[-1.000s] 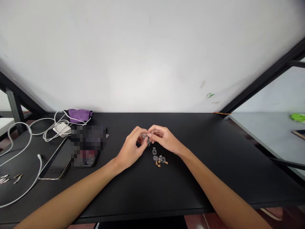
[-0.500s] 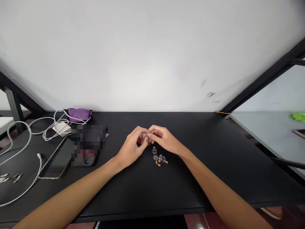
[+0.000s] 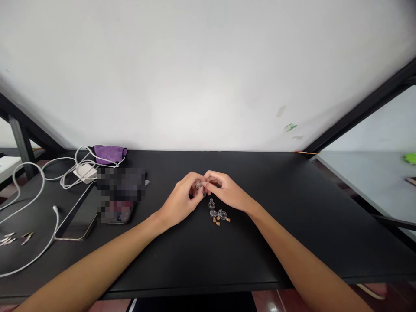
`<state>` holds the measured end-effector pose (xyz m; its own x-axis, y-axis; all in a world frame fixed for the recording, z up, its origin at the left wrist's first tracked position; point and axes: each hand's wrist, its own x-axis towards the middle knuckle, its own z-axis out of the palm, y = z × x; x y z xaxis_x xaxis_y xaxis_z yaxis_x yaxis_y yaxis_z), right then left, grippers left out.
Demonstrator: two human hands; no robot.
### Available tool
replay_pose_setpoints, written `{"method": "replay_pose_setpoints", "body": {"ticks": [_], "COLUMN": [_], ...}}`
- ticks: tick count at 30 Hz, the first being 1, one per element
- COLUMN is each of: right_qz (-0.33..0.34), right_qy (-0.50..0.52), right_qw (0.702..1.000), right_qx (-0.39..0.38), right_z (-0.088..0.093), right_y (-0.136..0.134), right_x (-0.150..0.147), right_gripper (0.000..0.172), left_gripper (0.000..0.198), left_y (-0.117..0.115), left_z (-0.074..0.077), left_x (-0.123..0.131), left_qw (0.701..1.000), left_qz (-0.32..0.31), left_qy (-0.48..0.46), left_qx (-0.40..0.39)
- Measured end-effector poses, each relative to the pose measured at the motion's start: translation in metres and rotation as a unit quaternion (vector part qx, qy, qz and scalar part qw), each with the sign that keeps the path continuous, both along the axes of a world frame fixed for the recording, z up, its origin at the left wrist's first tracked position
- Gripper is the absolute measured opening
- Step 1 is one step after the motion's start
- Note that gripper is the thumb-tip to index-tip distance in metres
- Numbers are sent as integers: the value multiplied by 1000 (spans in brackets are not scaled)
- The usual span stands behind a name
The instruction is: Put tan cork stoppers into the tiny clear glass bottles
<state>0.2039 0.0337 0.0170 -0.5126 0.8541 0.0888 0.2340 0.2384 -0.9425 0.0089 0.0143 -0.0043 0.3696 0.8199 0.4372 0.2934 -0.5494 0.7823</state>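
Two bare hands met above the middle of a black worktop (image 3: 182,268). The left hand (image 3: 180,203) and the right hand (image 3: 225,190) curved toward each other, and their fingers (image 3: 208,177) were closed from both sides around a small clear glass bottle (image 3: 198,186), held just above the surface. The fingers hid most of the bottle, so I could not tell whether anything was fitted in its neck.

Just below the hands stood a second round glass bottle (image 3: 211,203), and nearer the person were two more glass bottles (image 3: 222,214), close together. A few small cork stoppers (image 3: 216,221) lay against their lower edge.

Well to the left on the worktop lay a pixelated, blurred object (image 3: 121,195), overlapping a dark smartphone (image 3: 76,219) with a metallic edge. Beyond these sat a white power adapter (image 3: 85,172) and a purple pouch (image 3: 108,154), with a looping white cable (image 3: 29,203) running across that end. Several small metal pieces (image 3: 8,239) lay near the left edge. Behind the worktop rose a white wall (image 3: 195,73), and off to the right was a grey table (image 3: 364,182) bearing a green item (image 3: 410,158).
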Motion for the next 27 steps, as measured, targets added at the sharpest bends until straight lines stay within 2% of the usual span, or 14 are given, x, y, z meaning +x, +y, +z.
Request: {"method": "replay_pose_setpoints", "body": {"ticks": [8, 27], "right_qz": [4, -2], "right_qy": [-44, -115], "right_qw": [999, 993], "right_qx": [13, 32], "right_z": [4, 10], "right_y": [-3, -7], "right_x": [0, 1], "right_gripper": [17, 16], "left_gripper": [12, 10], "left_y": [-1, -3], "left_z": [-1, 1], "left_x": [-1, -1], "left_qw": [999, 996], "left_qz": [-15, -20], "left_qy": [18, 77], "left_qx": [-33, -39]}}
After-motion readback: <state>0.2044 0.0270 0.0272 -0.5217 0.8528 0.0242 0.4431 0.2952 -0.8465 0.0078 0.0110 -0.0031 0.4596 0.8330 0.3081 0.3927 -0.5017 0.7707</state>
